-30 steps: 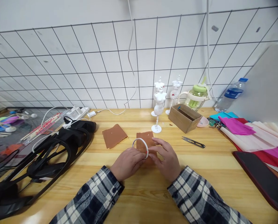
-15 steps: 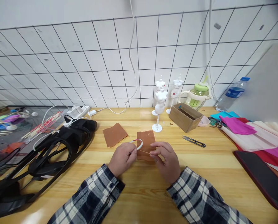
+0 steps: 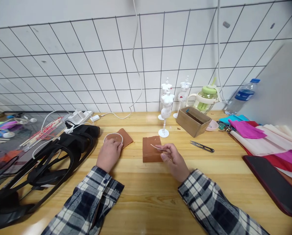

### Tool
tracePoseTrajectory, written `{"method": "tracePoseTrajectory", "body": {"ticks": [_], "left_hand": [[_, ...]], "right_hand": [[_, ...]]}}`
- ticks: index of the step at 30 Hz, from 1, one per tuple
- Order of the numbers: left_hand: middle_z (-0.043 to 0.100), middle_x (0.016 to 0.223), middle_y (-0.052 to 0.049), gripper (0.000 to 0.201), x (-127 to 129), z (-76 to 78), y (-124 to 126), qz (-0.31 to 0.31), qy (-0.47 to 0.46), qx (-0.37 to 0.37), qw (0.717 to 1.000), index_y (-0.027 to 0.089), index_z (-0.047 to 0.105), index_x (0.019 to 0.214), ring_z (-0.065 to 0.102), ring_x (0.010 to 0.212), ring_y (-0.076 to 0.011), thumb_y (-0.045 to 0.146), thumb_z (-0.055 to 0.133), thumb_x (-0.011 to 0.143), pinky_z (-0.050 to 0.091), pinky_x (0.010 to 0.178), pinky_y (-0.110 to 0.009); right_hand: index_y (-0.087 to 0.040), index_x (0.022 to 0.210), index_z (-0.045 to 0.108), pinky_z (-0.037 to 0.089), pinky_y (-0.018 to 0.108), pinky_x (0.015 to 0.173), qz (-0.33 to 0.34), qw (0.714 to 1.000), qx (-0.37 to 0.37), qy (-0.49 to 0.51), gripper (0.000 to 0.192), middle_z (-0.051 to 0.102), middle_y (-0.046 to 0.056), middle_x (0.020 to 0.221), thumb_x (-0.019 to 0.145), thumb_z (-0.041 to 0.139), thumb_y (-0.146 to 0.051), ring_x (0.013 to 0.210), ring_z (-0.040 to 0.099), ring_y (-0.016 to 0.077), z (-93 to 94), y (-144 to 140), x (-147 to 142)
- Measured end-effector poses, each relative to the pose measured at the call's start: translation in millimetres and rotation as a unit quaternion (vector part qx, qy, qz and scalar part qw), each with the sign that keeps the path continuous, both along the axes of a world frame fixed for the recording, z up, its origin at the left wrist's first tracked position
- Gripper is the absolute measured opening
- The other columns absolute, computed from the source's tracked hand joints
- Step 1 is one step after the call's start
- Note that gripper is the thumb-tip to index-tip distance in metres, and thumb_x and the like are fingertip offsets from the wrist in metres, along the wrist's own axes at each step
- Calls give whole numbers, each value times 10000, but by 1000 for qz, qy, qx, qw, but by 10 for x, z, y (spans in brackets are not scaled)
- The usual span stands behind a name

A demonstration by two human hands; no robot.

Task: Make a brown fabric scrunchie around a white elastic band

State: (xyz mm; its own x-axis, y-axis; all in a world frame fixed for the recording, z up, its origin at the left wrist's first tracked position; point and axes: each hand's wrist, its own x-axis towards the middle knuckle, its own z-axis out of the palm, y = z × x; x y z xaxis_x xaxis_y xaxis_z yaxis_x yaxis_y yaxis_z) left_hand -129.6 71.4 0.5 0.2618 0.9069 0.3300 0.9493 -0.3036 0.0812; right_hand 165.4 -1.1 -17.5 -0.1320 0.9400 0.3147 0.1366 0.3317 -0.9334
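At the left, my left hand (image 3: 109,152) lies over a brown fabric piece (image 3: 126,138), its fingers closed on a thin white loop (image 3: 122,138). The loop curves above the hand; what it is made of is hard to make out. Between the fingertips of my right hand (image 3: 175,161), a short, thin pale cord (image 3: 156,147) is pinched, its free end pointing left. That end is over a second brown fabric piece (image 3: 151,154), which lies flat in the middle, with small pale specks near its top edge.
Small white dress forms (image 3: 166,112) stand behind, beside a cardboard box (image 3: 197,125). Thread snips (image 3: 202,146) lie to the right. A dark phone-like slab (image 3: 270,182) and coloured fabrics (image 3: 249,130) are farther right. Black straps (image 3: 70,153) occupy the left side.
My hands have moved apart. The left went left with the white loop, onto the left fabric piece; the right stays near the middle fabric with the cord.
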Motion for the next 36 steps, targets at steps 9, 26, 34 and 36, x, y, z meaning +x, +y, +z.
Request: {"method": "tracePoseTrajectory", "body": {"ticks": [9,26,34,36], "left_hand": [[646,953,-127,367,359,171,-281,33,-124,-12,992,152,627,1003,570,929,-283,472,504,872,423,852,-413],[634,767,-34,242,911,95,-617,-221,-318,-221,895,168,666,796,547,766,-152,330,517,896,403,747,-260],[623,696,-17,271,941,153,-666,-138,-451,-305,827,143,663,739,533,672,-135,388,599,833,415,657,-241],[670,766,-33,273,928,147,-659,-111,-505,-330,790,144,693,799,577,749,-157,404,615,828,442,734,-262]], "right_hand": [[-230,1062,426,496,351,804,5,1000,-3,27,318,580,102,1192,819,614,-313,910,607,168,-18,-22,-31],[-194,761,492,353,238,578,27,983,-176,42,223,504,-37,672,767,597,-390,616,436,109,18,-20,-89],[-190,962,621,416,240,550,-87,985,-96,-114,218,597,-19,716,803,576,-333,563,495,109,42,36,43],[-199,1142,568,432,251,563,-150,974,-32,-167,334,618,-15,780,823,562,-299,538,499,103,68,25,76]]}}
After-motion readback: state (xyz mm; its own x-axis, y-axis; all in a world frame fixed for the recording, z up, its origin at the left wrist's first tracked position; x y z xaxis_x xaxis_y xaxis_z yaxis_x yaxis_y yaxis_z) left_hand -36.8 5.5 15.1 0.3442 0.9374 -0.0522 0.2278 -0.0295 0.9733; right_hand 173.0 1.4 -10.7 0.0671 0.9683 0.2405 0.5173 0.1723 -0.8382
